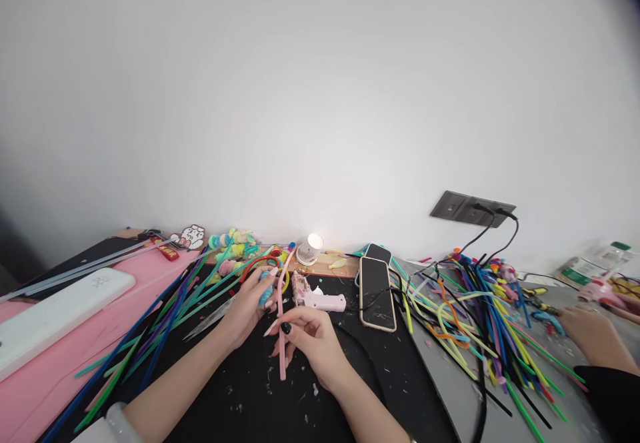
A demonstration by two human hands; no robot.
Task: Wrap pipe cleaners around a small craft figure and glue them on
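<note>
My left hand (pixel 250 306) is closed around a small light-blue coiled pipe cleaner piece (pixel 267 285). A pink pipe cleaner (pixel 283 365) runs upright beside it, its upper part curving to the right. My right hand (pixel 315 343) pinches this pink length at its middle between thumb and fingers. Partly behind my left hand lie scissors (pixel 213 318), blades pointing left. Just beyond my right hand, a pink glue gun (pixel 324 301) rests on its side on the black mat (pixel 240 396).
A paper cup (pixel 311 248) stands by the wall. Two phones, the nearer one (pixel 377 293) face up, lie right of the glue gun. Loose pipe cleaners (pixel 493 316) spread rightward, near another person's hand (pixel 593 329). A white case (pixel 65 316) sits on a pink board (pixel 100 363).
</note>
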